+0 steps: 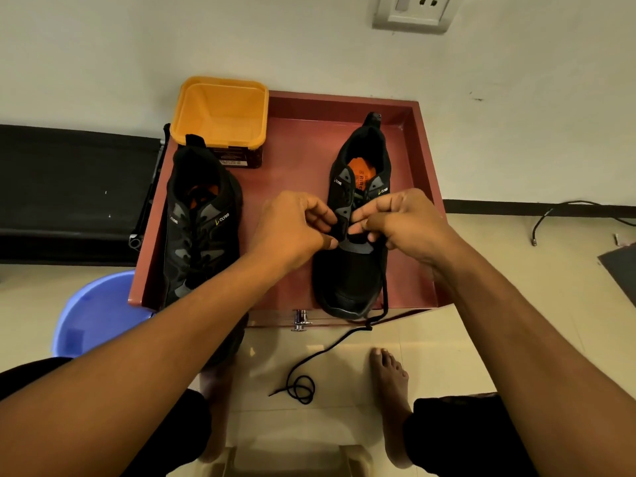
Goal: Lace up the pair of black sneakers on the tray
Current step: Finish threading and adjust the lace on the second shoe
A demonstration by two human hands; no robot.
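Two black sneakers stand on a red tray (296,160). The left sneaker (201,222) has its lace threaded through the eyelets. The right sneaker (358,270), with an orange insole, lies under both hands. My left hand (296,223) pinches the sneaker's left eyelet flap. My right hand (395,218) pinches the black lace (383,290) at the eyelets on the other side. The lace's free end runs down past the toe, over the tray's front edge, and coils on the floor.
An orange tub (220,111) sits at the tray's back left corner. A blue basin (93,315) stands on the floor at the left. My bare foot (389,376) rests on the tiled floor below the tray. A wall rises behind the tray, and a cable (550,215) lies at the right.
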